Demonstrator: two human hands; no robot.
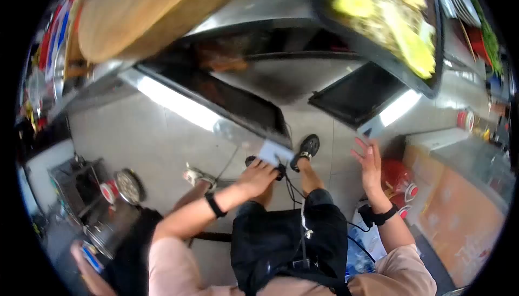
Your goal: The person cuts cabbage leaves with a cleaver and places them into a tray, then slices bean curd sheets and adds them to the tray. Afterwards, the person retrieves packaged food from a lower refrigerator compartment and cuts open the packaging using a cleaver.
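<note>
Left cabinet door and right cabinet door stand ajar below the steel counter, their black inner sides partly in our view. From the counter, the left door's long axis slants towards us and to our right; the right door's runs towards us and to our left, so their near ends lean towards each other with a gap of floor between. Both doors lie ahead of our hands, on the counter side of them.

Our left hand is at the near end of the left door, its fingers slightly bent, close together and seeming to touch the pale corner; we cannot tell whether they grip it. Our right hand is open, fingers parted, just beside the near corner of the right door; it holds nothing that we can see, and contact is unclear. Each hand is nearest the door on its own side, and we judge the left one the closer fit.

On the counter's left part sits a thick round wooden chopping board, and at its right a dark tray of cabbage leaves. Away from the counter, to our left, another person's hand shows.
</note>
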